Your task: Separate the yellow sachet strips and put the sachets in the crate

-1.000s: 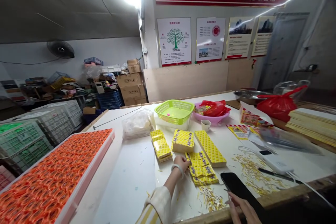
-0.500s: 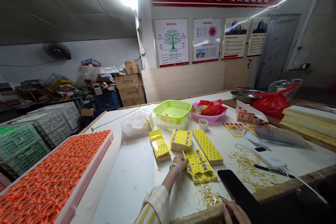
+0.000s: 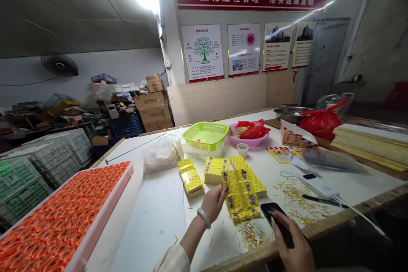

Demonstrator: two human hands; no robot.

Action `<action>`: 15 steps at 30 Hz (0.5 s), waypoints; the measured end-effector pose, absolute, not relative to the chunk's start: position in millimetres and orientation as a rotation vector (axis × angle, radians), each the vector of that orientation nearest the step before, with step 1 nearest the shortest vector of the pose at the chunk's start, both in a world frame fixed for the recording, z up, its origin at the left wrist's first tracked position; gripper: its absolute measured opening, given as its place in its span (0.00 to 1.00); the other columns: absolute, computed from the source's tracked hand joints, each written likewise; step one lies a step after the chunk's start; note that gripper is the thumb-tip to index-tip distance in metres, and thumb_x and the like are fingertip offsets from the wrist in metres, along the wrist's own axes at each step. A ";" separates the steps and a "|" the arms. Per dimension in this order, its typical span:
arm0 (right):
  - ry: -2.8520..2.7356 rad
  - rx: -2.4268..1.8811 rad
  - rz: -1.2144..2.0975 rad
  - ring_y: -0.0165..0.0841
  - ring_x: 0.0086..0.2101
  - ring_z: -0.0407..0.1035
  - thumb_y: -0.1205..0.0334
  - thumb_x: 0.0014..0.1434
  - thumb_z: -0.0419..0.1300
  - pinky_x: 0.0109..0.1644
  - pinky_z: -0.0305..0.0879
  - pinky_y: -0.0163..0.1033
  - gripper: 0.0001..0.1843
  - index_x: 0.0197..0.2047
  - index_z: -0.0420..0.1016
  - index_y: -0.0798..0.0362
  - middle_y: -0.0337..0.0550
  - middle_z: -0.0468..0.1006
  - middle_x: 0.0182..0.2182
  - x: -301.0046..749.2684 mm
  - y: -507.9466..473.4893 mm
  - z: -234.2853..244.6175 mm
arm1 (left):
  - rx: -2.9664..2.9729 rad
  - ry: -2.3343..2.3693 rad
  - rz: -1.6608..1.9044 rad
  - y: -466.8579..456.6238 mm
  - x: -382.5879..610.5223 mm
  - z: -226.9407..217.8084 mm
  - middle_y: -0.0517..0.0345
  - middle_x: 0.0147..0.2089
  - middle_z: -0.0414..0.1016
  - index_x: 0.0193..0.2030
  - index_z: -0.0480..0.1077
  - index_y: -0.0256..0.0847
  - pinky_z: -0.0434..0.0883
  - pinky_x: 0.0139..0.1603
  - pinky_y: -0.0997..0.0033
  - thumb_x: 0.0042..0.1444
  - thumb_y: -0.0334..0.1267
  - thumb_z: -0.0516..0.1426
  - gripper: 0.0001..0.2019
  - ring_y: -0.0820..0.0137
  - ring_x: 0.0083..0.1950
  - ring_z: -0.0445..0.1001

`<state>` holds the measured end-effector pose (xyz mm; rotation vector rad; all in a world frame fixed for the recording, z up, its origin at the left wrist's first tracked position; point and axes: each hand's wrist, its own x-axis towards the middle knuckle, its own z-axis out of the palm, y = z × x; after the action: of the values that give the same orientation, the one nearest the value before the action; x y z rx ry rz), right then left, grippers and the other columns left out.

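Left hand [image 3: 213, 200] pinches a strip of yellow sachets [image 3: 238, 187] lifted off the worktop [image 3: 159, 216]; right hand [image 3: 291, 246] grips a black phone [image 3: 276, 214].

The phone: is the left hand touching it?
No, the left hand grips the yellow packets, and it is the right hand that lies on the phone.

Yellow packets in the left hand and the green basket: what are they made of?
The yellow packets look like glossy plastic film or foil: they glint and crinkle. The green basket seems moulded plastic, fairly matte, with lattice walls.
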<state>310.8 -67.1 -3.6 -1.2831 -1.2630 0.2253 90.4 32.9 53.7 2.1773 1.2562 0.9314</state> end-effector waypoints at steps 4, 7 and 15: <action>-0.988 -1.008 0.984 0.39 0.58 0.60 0.44 0.53 0.60 0.58 0.61 0.45 0.38 0.64 0.53 0.44 0.47 0.63 0.61 288.1 -46.0 60.2 | 2.099 1.084 1.053 -4.0 79.7 61.1 0.62 0.22 0.58 0.23 0.53 0.41 0.61 0.29 0.73 0.65 0.50 0.39 0.22 0.73 0.26 0.60; -0.818 -0.917 1.370 0.42 0.54 0.65 0.45 0.47 0.66 0.52 0.68 0.45 0.35 0.57 0.65 0.46 0.47 0.71 0.54 253.8 -46.4 88.1 | 1.954 1.053 1.286 -31.2 80.5 63.4 0.57 0.30 0.63 0.26 0.58 0.40 0.66 0.38 0.71 0.64 0.50 0.45 0.19 0.70 0.35 0.66; -0.653 -0.964 1.435 0.46 0.45 0.72 0.41 0.44 0.64 0.43 0.74 0.49 0.34 0.53 0.70 0.49 0.49 0.77 0.47 196.1 -65.3 76.7 | 1.153 0.688 1.587 -79.8 93.8 77.0 0.53 0.71 0.42 0.67 0.20 0.55 0.59 0.65 0.57 0.58 0.55 0.50 0.43 0.58 0.67 0.53</action>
<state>196.1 -65.3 76.7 -0.9640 -0.6526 1.4348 93.8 -79.8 77.0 1.1531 0.6878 1.5873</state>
